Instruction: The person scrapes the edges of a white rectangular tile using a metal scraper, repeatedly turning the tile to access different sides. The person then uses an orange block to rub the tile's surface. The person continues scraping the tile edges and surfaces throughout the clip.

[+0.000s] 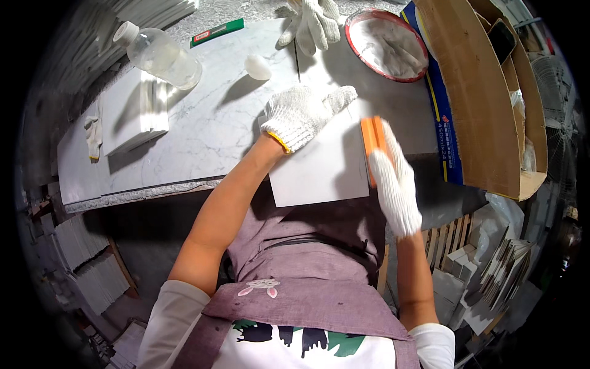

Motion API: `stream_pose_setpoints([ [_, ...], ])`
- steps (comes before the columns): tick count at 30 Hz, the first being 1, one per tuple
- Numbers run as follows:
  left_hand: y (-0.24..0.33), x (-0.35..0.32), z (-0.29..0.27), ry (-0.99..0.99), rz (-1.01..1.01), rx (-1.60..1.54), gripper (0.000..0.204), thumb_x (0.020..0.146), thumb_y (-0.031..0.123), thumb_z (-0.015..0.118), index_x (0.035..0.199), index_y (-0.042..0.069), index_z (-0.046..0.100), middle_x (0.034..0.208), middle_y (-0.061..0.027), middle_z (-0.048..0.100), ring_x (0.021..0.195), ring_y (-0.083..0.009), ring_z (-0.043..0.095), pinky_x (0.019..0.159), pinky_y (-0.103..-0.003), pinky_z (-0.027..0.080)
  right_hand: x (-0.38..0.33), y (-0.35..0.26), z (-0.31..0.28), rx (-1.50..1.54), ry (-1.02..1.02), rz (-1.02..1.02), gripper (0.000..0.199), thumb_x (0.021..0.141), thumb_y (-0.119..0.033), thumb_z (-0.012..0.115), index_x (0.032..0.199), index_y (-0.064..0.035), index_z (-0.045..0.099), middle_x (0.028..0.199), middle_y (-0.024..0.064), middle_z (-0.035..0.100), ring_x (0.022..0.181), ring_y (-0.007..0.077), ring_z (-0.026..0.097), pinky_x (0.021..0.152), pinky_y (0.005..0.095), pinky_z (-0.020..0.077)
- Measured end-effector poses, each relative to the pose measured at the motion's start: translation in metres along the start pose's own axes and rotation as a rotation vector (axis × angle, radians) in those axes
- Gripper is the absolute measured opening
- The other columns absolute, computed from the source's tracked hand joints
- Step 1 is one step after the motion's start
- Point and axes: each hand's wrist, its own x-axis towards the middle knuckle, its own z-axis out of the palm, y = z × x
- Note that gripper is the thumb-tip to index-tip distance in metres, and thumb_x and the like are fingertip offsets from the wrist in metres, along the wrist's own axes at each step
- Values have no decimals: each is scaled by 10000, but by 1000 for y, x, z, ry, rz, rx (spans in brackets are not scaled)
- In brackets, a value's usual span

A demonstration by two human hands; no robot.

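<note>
Pressing left hand (pixel 301 114) flat on tile (pixel 319 169).

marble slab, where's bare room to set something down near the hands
Largest bare patch: marble slab between the stacked tiles and the left hand, below the plastic bottle. Crowded on the right: the right hand with an orange block on the white tile, red-rimmed bowl, cardboard box.

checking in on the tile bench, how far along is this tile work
Done: a stack of white tiles sits at the left of the marble bench. In hand: the left hand presses a white tile flat while the right hand works an orange block along its right edge. Left: more tiles stand lower right.
</note>
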Motion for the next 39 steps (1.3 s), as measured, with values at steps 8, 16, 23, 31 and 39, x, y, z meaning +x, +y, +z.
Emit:
stream_pose_setpoints([
  [8,2,-5,-5,35,38,-60,634,887,648,421,828,81,700,767,-194,639,745,-368,612,680,-456,454,-23,-3,0,45,-10,116,564,948,-292,556,1417,-28,386,1086,120,584,710,125,548,695,261,493],
  [16,-2,-5,-4,58,46,-87,625,887,633,437,798,66,685,776,-210,634,761,-373,611,676,-458,449,-26,-13,-1,6,-41,103,580,935,-243,579,1424,-23,359,1141,111,567,726,105,562,657,236,500],
  [23,3,-3,-7,-5,46,-70,664,886,656,398,825,59,682,835,-202,651,814,-387,611,734,-473,452,0,2,-39,-68,243,31,612,907,-271,615,1418,-22,386,1140,117,599,715,67,533,551,200,452],
  [31,2,1,2,-13,36,3,666,900,641,364,860,59,685,889,-201,660,842,-389,617,760,-481,462,33,11,-35,-879,374,-453,524,847,-305,675,1309,-99,539,1387,192,437,1223,355,482,1017,403,402],
  [39,4,-5,3,17,199,173,467,927,478,382,961,139,702,917,-115,694,810,-317,666,685,-472,503,31,10,5,-994,-86,-631,499,822,-404,640,1266,-183,588,1340,88,528,1297,332,420,1076,466,328],
])
